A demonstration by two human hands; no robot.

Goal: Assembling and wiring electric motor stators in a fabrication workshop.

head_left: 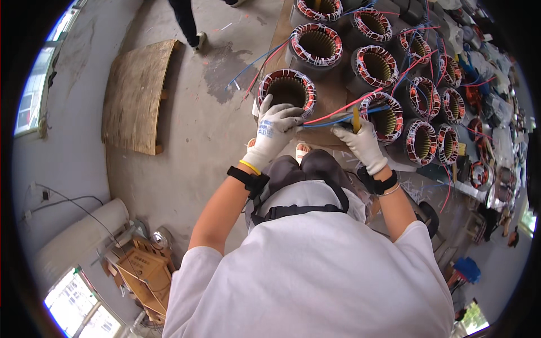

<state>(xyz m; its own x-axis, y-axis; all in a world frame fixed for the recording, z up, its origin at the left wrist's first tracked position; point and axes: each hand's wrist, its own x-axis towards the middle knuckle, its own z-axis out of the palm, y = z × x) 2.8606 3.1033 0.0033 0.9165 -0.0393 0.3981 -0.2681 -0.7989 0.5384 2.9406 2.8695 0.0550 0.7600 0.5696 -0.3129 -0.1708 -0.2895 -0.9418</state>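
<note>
A motor stator (309, 84), a dark cylinder with white-laced orange windings round its mouth, stands upright at the table's near left corner. My left hand (273, 130), in a white glove, rests on its near rim with the fingers spread, one pointing up over the left edge. Red and blue lead wires (338, 115) run rightward from beside those fingertips. To the right, my gloved right hand (363, 145) is closed around a tool with a yellow handle (356, 120); its kind is unclear. The blue wires pass just above this hand. Another stator (395, 127) stands right beside it.
Several more stators (316, 45) crowd the table in rows, with loose red and blue leads between them. Plastic bags and clutter fill the right side. A wooden pallet (135, 96) lies on the floor at left. Another person's leg (185, 19) shows at the top.
</note>
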